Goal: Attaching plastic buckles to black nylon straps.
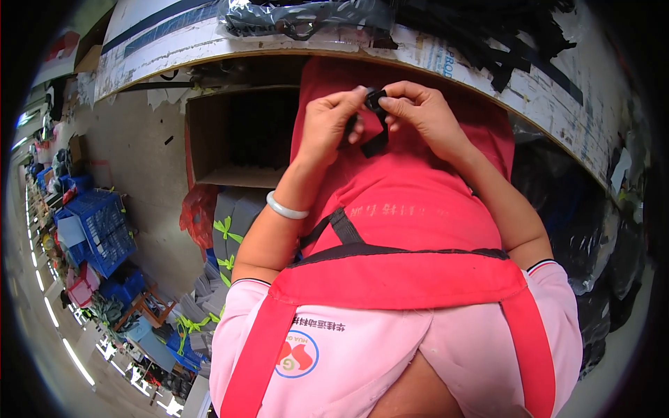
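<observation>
While I sit with my lap turned to the surface [188, 52], I have a small black piece [375, 101] between my two hands, above the red apron [390, 198] and just before the edge of the surface. My left grip [329, 125] is closed on the black piece, with the thumb and the forefinger pinched at its one side. My right grip [425, 115] is closed on its other side, also by the thumb and forefinger. Below the fingers hangs a black band [375, 145]; it is perhaps joined to the piece, but my fingers cover the place and I cannot be sure. On my left forearm is a white bracelet [286, 207].

To the left of my lap stands an open cardboard box [240, 175], and near it hangs a red plastic bag [198, 217]. Farther to the left there is a blue crate [103, 233]. On the surface lie a clear plastic bag [306, 19] with black things inside and, more to the right, loose black strips [519, 59].
</observation>
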A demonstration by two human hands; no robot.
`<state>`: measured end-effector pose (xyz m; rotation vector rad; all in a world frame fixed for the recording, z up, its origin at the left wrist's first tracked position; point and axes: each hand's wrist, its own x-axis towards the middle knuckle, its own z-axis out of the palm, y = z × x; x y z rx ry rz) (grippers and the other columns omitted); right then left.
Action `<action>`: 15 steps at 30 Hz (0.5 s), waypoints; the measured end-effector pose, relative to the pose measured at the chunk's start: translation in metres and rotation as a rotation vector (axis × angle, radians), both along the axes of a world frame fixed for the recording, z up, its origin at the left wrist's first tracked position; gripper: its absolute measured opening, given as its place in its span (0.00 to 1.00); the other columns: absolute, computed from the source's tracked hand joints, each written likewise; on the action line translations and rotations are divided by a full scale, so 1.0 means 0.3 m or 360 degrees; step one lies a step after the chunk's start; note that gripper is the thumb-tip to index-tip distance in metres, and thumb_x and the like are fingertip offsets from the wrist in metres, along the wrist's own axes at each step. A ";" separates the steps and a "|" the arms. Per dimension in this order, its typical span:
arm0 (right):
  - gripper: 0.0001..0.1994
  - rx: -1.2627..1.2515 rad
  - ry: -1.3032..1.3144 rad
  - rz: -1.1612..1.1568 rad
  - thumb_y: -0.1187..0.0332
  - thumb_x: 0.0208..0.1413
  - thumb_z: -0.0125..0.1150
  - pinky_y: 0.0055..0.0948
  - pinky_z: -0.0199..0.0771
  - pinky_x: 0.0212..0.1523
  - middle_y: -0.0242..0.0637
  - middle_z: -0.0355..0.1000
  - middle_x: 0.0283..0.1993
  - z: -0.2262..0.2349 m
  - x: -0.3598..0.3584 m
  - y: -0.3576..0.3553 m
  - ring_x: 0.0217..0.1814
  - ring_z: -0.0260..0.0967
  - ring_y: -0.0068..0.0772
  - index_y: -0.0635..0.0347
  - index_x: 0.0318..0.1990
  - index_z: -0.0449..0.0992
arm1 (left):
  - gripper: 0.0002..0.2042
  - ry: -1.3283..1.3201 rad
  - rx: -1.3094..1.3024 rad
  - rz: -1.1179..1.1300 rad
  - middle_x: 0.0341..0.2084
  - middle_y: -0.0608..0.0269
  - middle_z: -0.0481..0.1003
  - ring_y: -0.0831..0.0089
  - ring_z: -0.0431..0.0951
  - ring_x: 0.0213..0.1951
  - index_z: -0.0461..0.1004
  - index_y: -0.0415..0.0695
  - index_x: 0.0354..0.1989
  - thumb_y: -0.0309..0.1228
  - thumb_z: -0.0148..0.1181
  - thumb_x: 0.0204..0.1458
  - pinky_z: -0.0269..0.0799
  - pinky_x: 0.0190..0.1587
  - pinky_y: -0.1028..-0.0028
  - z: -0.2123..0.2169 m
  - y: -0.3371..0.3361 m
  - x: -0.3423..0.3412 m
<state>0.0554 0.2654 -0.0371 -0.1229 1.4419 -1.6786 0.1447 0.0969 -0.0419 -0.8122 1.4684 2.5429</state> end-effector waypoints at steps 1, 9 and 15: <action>0.08 -0.0006 0.0398 -0.0072 0.70 0.58 0.61 0.17 0.74 0.30 0.29 0.72 0.32 -0.032 0.011 0.004 0.29 0.69 0.16 0.62 0.43 0.76 | 0.11 -0.0154 -0.0027 -0.0063 0.21 0.63 0.76 0.82 0.70 0.16 0.78 0.34 0.41 0.30 0.60 0.56 0.62 0.15 0.83 -0.001 0.012 -0.006; 0.08 0.0009 0.0458 -0.0159 0.71 0.59 0.60 0.15 0.70 0.24 0.30 0.73 0.29 0.114 -0.012 0.005 0.22 0.68 0.15 0.64 0.43 0.76 | 0.11 0.0185 -0.0215 0.0286 0.23 0.62 0.78 0.81 0.72 0.15 0.78 0.33 0.39 0.30 0.61 0.56 0.64 0.14 0.83 0.015 0.073 -0.025; 0.08 0.0328 0.0205 0.0085 0.68 0.59 0.61 0.16 0.70 0.19 0.31 0.72 0.24 0.081 -0.005 0.019 0.19 0.68 0.16 0.63 0.32 0.72 | 0.09 0.0252 -0.0533 0.0201 0.26 0.66 0.77 0.85 0.70 0.17 0.79 0.37 0.40 0.28 0.62 0.55 0.62 0.15 0.84 0.002 0.076 -0.003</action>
